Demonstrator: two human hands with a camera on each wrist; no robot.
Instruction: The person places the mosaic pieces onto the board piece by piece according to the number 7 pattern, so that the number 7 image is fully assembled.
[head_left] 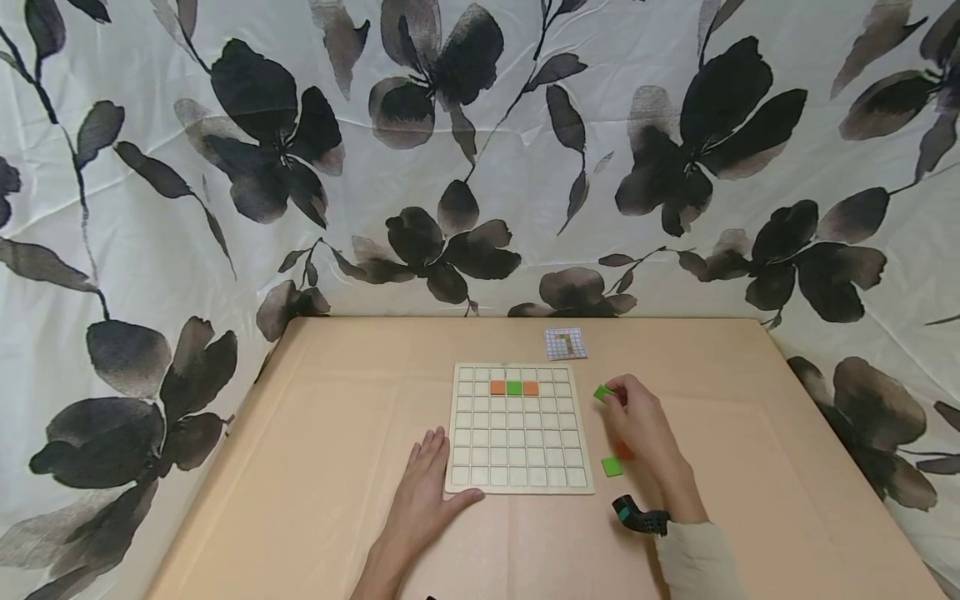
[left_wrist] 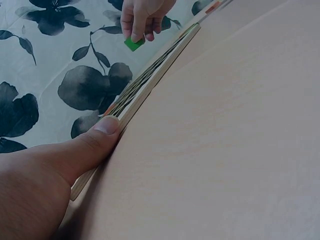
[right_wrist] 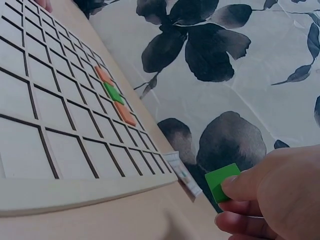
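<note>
A pale wooden grid board (head_left: 520, 450) lies on the table, with an orange tile (head_left: 497, 388), a green tile (head_left: 513, 388) and another orange tile (head_left: 531, 388) side by side in one row near its far edge. My left hand (head_left: 426, 492) rests along the board's left side, fingers straight and thumb at the near edge. My right hand (head_left: 641, 417) pinches a green square tile (right_wrist: 218, 181) between thumb and fingers, raised to the right of the board. Below that hand lie a loose green tile (head_left: 612, 467) and an orange tile (head_left: 625, 451), partly hidden by the hand.
A small card printed with a coloured grid pattern (head_left: 566, 343) lies beyond the board's far right corner. The table (head_left: 315, 400) ends at a white cloth (head_left: 555, 167) with dark flowers. A black wristband (head_left: 641, 517) circles the right wrist.
</note>
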